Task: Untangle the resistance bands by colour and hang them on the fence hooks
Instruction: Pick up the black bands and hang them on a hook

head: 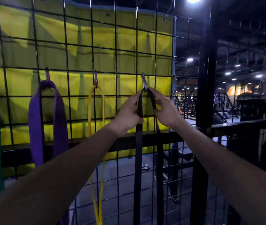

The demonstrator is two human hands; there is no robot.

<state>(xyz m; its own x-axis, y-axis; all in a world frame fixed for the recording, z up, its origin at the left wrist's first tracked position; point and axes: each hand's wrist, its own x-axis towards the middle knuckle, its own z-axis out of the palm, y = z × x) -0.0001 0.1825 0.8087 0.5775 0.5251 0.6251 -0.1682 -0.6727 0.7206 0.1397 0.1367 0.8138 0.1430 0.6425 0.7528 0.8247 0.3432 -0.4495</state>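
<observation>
**Black band at the third hook**

Both hands are pinching the long black rubber resistance band (138, 159) at the grey metal carabiner hook (144, 82) on the black wire-mesh fence (116, 51): left hand (128, 113) gripping one strand, right hand (165, 109) the other. The wide purple band (48, 120) and thin yellow band (96, 143) are hanging from hooks to the left.

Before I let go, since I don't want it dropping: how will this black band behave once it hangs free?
The black band looks floppy: both strands hang straight from the grey hook. Probably light, since the left hand and right hand hold it with fingertips. It may sway, like the yellow band.
</observation>
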